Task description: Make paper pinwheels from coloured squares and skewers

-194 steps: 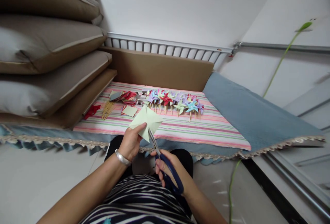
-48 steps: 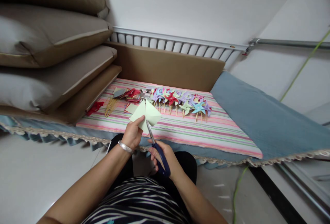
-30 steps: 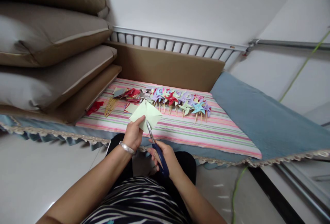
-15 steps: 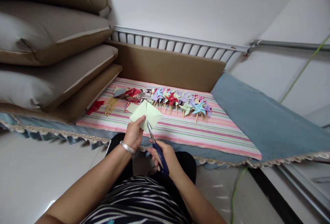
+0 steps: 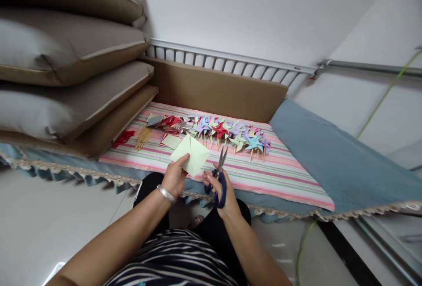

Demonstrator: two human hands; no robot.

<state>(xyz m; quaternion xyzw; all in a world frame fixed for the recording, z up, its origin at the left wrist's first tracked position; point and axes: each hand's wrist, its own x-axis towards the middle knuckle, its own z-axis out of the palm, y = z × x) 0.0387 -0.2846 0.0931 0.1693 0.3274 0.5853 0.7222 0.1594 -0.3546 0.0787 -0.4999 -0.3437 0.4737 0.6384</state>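
Paper first: your left hand (image 5: pixel 174 179) pinches a pale green square of paper (image 5: pixel 190 155) by its near edge, thumb on top and fingers closed under it, holding it above the near edge of the striped cloth (image 5: pixel 263 176). Your right hand (image 5: pixel 220 186) is closed around the blue handles of the scissors (image 5: pixel 220 176), just right of the paper. The blades point up and away from you, slightly parted, and they are clear of the paper, not touching it.

Farther back on the cloth lies a row of small paper pinwheels (image 5: pixel 231 132) in purple, red, green and blue, each on a wooden stick. Left of that row sit loose paper squares (image 5: pixel 165 123), red and green among them, and a bundle of thin wooden sticks (image 5: pixel 142 136). A red scrap (image 5: pixel 122 137) lies at the far left, beside the stacked brown cushions (image 5: pixel 66 57). A blue blanket (image 5: pixel 329 158) spreads out on the right, and a brown board (image 5: pixel 214 88) stands behind the cloth.
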